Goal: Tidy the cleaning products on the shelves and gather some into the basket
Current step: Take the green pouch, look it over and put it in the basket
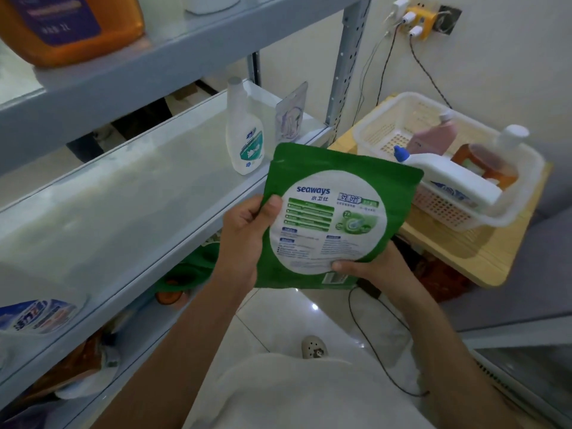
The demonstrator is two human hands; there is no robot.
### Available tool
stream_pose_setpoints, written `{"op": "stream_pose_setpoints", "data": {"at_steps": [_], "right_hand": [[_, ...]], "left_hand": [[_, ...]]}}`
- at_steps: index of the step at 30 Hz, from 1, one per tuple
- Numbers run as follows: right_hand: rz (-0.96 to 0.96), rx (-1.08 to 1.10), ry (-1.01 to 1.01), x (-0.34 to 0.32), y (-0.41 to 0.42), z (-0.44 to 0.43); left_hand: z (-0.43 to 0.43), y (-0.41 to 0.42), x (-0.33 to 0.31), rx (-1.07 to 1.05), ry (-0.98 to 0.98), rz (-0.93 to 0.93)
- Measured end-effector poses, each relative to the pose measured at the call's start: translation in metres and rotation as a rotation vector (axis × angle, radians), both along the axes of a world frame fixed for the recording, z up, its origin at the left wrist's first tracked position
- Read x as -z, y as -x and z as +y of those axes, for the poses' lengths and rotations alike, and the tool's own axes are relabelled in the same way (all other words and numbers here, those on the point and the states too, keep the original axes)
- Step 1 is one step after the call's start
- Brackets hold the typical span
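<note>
Holding green "seaways" pouch [334,218] in left hand [244,239] and right hand [368,267].

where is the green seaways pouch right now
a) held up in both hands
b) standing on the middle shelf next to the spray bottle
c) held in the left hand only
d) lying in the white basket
A: the left hand grips the left edge of the green pouch with its thumb on the front, and the right hand pinches its lower right corner.

green pouch [334,218]: "seaways" (blue letters) | orange jug [71,23] label: "1L"
</note>
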State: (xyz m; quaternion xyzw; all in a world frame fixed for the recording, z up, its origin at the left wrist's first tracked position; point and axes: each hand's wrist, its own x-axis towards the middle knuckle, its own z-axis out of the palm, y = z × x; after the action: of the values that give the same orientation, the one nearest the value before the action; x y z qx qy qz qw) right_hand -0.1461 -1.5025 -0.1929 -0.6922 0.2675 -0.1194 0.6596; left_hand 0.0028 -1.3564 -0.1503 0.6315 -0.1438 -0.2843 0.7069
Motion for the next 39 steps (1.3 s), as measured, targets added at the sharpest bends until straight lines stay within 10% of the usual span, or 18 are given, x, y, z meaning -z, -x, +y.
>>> {"op": "stream_pose_setpoints", "data": {"at_steps": [8, 12, 15, 26, 34, 39], "right_hand": [[-0.047, 0.248, 0.041, -0.014, -0.011, 0.025], [-0.081, 0.516, 0.573, -0.017, -0.023, 0.038], [0.021, 0.375, 1.135, -0.021, -0.033, 0.041], [0.201, -0.043, 1.288, 0.014, -0.019, -0.02], [-0.192, 0.426, 0.576, -0.036, 0.028, -0.166], [-0.103, 0.225, 0.153, -0.069, 0.044, -0.223]], "left_hand": [[-0.008, -0.014, 0.009, -0.134, -0.099, -0.015], [-0.014, 0.011, 0.014, 0.109, -0.107, -0.048], [-0.026, 0.036, 0.013, 0.356, -0.051, -0.073], [-0.122, 0.023, 0.0, 0.113, -0.076, -0.215], [-0.218, -0.001, -0.024, 0.381, 0.188, -0.191], [-0.259, -0.005, -0.034, 0.544, 0.224, -0.155]]}}
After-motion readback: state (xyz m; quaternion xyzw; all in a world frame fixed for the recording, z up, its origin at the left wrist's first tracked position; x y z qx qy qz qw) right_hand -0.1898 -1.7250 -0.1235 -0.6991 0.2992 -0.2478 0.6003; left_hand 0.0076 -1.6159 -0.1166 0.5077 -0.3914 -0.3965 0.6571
